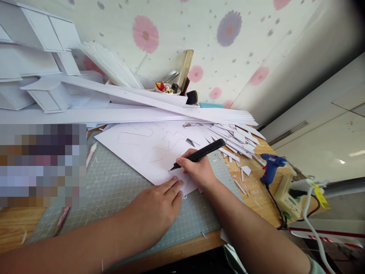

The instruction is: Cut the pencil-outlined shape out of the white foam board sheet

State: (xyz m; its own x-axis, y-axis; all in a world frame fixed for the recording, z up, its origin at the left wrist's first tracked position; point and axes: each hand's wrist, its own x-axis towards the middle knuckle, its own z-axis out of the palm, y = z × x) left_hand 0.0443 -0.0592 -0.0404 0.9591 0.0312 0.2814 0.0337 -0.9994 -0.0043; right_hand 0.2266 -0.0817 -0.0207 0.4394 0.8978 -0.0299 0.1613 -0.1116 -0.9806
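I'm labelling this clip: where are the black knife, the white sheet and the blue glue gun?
black knife [199, 154], head view, mid handle
white sheet [148, 146], head view, bare middle
blue glue gun [270, 164], head view, body
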